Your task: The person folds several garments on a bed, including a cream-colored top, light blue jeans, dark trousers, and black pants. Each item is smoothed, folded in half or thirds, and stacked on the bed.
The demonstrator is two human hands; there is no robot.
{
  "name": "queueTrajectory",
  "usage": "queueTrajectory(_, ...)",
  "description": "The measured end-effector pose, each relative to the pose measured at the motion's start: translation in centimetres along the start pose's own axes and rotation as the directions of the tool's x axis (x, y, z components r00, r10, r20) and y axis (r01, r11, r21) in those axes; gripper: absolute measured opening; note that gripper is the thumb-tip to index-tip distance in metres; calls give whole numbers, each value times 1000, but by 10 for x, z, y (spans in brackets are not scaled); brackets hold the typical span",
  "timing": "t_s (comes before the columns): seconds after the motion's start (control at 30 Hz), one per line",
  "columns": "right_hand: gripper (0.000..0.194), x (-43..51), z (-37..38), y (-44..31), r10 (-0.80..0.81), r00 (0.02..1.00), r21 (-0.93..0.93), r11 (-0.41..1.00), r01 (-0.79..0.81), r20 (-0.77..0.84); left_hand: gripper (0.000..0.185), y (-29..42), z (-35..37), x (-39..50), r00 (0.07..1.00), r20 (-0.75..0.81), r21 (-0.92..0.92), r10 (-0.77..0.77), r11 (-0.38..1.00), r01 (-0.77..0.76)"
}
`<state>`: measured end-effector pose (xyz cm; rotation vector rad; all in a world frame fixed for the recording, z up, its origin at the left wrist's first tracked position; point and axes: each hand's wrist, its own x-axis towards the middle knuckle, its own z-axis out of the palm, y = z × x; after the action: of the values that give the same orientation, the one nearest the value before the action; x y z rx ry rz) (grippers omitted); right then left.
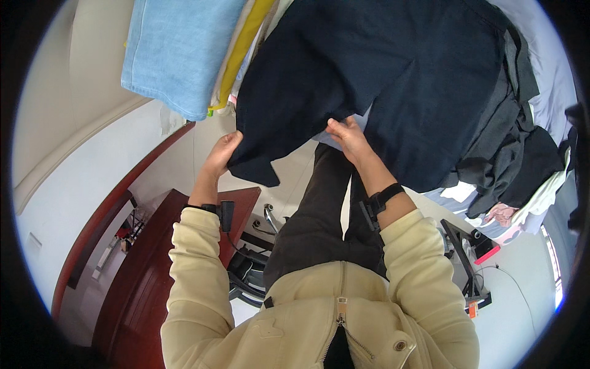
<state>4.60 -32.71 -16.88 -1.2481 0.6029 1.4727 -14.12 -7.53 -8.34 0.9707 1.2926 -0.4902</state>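
Dark navy trousers lie spread over the bed in front of me, one leg raised over its near edge. My left hand pinches the outer edge of that leg near its hem. With thumb and fingers, my right hand grips the inner edge of the same leg. The other trouser leg hangs to the right of my right hand, not held. Beyond my left hand, at the upper left, are folded light blue denim and a yellow garment.
Grey and black clothes are heaped at the right on a pale bedsheet. A dark red wooden cabinet stands at the lower left, near a black chair. A black metal stand is at the lower right.
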Motion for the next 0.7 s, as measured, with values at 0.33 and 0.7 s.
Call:
queueTrajectory(0.33,34,-22,-18,63,-170,968,-400,913,84,-183,21,-62,-62,45,838,-378,781,393,621,61)
queueTrajectory(0.7,44,-114,-232,93,-571,348,-627,777,-64,-743,10,-84,139,42,867,108,702,487,580,-414)
